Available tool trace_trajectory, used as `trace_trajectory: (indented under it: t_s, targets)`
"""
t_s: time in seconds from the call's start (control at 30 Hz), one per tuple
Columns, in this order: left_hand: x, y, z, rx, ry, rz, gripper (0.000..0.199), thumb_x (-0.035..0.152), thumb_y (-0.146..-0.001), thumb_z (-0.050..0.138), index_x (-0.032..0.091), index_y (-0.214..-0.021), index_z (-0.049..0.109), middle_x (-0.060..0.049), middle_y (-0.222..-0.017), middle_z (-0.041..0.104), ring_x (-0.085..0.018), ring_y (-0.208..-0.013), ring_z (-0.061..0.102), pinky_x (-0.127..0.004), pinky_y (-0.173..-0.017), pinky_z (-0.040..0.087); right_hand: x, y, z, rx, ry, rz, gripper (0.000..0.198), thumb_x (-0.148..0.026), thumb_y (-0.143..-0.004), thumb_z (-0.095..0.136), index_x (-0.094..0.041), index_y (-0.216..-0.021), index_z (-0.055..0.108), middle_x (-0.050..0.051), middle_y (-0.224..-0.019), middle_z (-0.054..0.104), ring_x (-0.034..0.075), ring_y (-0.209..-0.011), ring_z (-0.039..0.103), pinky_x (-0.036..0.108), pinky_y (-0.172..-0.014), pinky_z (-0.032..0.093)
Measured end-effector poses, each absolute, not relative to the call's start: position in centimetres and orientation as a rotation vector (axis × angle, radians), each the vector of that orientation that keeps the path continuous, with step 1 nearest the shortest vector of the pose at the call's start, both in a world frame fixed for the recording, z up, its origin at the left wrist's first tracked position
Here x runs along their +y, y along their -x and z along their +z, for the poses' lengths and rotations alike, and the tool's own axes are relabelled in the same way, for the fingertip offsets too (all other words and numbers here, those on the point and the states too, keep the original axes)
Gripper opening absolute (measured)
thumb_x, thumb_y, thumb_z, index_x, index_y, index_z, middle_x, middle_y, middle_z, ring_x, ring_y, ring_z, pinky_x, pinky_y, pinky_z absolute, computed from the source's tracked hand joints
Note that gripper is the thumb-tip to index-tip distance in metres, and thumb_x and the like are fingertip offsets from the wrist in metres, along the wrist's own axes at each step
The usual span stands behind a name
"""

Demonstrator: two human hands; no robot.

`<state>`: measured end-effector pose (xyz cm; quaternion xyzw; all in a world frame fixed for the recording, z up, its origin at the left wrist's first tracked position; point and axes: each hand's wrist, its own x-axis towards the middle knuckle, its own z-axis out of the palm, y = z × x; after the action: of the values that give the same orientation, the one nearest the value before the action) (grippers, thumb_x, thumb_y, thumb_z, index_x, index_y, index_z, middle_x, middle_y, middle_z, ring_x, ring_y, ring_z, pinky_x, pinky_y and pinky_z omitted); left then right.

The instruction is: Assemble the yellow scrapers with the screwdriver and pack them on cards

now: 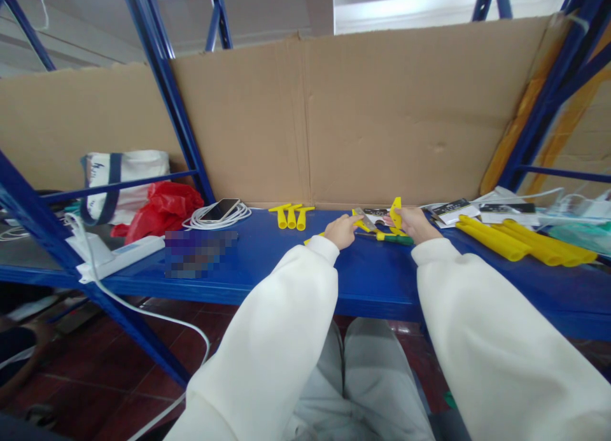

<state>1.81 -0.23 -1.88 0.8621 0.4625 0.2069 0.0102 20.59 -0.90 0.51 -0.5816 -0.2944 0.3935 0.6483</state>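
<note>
My left hand [341, 231] is closed around a yellow handle [312, 238], whose lower end sticks out beneath the fist. A flat grey metal piece [365, 221] shows just past its fingertips. My right hand [415, 224] pinches an upright yellow plastic piece [396, 213] with a wide top. Between the hands, a screwdriver [395, 238] with a green and yellow handle lies on the blue shelf [372, 275]. Behind it is a small printed packet [377, 216], partly covered. Fingers hide much of both held pieces.
Several yellow T-shaped handles [292, 217] stand left of my hands. Long yellow tubes [525, 240] and black-and-white packets [453, 210] lie right. A phone [220, 209] on coiled white cable, red bag [165, 205] and power strip [126, 256] are left. Cardboard [382, 116] rises behind.
</note>
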Motion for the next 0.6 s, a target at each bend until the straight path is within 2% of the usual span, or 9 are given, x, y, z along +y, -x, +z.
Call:
trace_trajectory:
  t_s: [0.13,0.27,0.47,0.6]
  targets:
    - [-0.4,-1.8,-1.8,1.445,-2.686,0.634,0.048,0.022,-0.099,0.043,0.031,-0.146,0.050,-0.007,-0.128,0.062,-0.022,-0.118,0.060,-0.031,-0.098,0.047,-1.2,-21.2,0.4,-0.682,1.357,0.871,0.013,-0.002,-0.088,0.056,-0.011,-0.097,0.060,0.000,-0.057,0.062,0.013,-0.049,0.064,0.020,-0.046,0.055]
    - [-0.5,-1.8,-1.6,1.442,-2.680,0.622,0.048,0.022,-0.099,0.044,0.030,-0.146,0.050,-0.007,-0.128,0.062,-0.022,-0.118,0.061,-0.030,-0.098,0.047,-1.5,-20.8,0.5,-0.788,1.358,0.862,0.011,-0.004,-0.079,0.070,-0.011,-0.086,0.065,0.001,-0.056,0.064,0.011,-0.048,0.061,0.017,-0.043,0.050]
    - [-0.4,-1.8,-1.7,1.404,-2.684,0.635,0.047,0.020,-0.098,0.046,0.029,-0.144,0.053,-0.008,-0.132,0.061,-0.022,-0.121,0.059,-0.030,-0.100,0.046,-1.4,-19.5,0.7,-0.836,1.306,0.908,0.019,0.004,-0.079,0.060,-0.012,-0.069,0.062,0.001,-0.052,0.062,0.010,-0.046,0.057,0.019,-0.046,0.048]
    - [-0.4,-1.8,-1.7,1.398,-2.676,0.650,0.048,0.020,-0.097,0.048,0.028,-0.145,0.051,-0.008,-0.134,0.061,-0.022,-0.122,0.059,-0.030,-0.101,0.046,-1.5,-19.2,0.8,-0.894,1.259,0.974,0.023,0.005,-0.080,0.057,-0.012,-0.065,0.061,0.005,-0.054,0.064,0.012,-0.051,0.061,0.021,-0.053,0.051]
